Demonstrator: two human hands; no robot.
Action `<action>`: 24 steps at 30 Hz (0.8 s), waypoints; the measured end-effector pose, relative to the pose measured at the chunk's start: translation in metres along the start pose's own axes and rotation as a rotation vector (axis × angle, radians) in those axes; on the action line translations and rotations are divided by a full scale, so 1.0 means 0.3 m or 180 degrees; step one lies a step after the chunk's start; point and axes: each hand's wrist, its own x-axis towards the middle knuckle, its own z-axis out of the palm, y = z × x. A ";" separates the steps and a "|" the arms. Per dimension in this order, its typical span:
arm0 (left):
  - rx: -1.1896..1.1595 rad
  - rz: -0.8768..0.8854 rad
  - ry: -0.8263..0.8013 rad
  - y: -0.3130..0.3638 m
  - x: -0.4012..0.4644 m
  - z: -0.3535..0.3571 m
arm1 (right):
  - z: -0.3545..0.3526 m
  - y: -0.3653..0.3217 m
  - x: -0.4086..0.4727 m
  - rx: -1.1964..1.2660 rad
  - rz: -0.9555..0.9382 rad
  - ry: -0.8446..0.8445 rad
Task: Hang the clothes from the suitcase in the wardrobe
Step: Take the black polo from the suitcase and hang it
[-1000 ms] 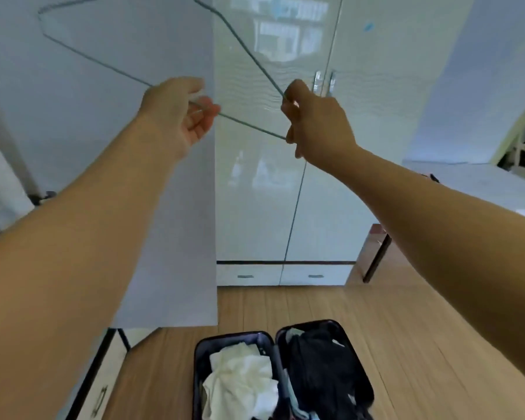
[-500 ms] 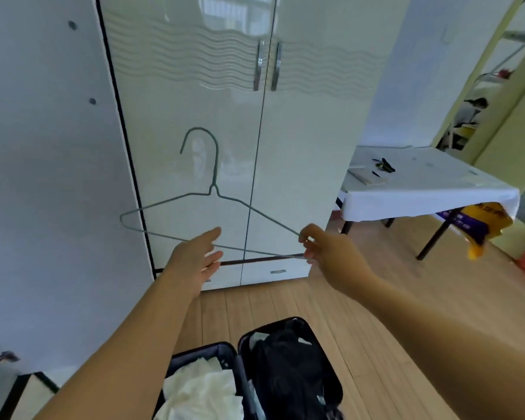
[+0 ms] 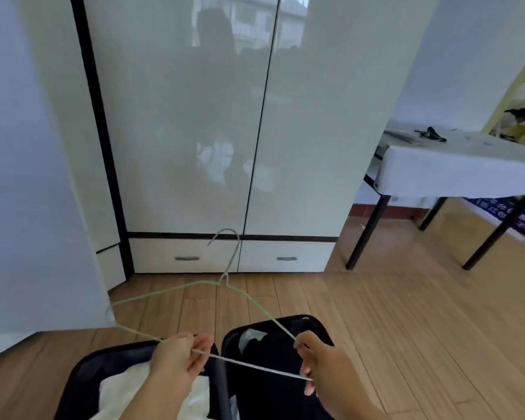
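Clothes, white [image 3: 115, 392], fill our open suitcase [image 3: 82, 371], cut off below. Our left hand [image 3: 179, 357] pinches the wire hanger [image 3: 176, 291] by its bottom bar; our right hand [image 3: 325, 363] grips its corner, above dark clothes [image 3: 270, 389]. The wardrobe [image 3: 255, 131] behind stands closed.

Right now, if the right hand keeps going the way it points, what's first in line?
Judging loosely, the right hand points forward-left over the suitcase; beyond the hanger it pinches, probably the wardrobe drawers. Depth unclear.

White characters on a purple bag [image 3: 494, 212] under the table [image 3: 455, 174]; too blurred to read
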 end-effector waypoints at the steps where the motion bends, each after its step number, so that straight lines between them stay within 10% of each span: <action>1: 0.0058 -0.0063 0.0065 -0.056 0.060 -0.031 | 0.063 0.058 0.022 -0.0015 0.0052 -0.0050; 17: 0.0388 0.0116 0.0757 -0.466 0.592 -0.380 | 0.833 0.452 0.174 -0.0409 0.0225 -0.0628; 24: 0.1467 0.0534 0.1132 -0.446 0.638 -0.343 | 0.652 0.568 0.195 -0.1515 0.0684 0.0765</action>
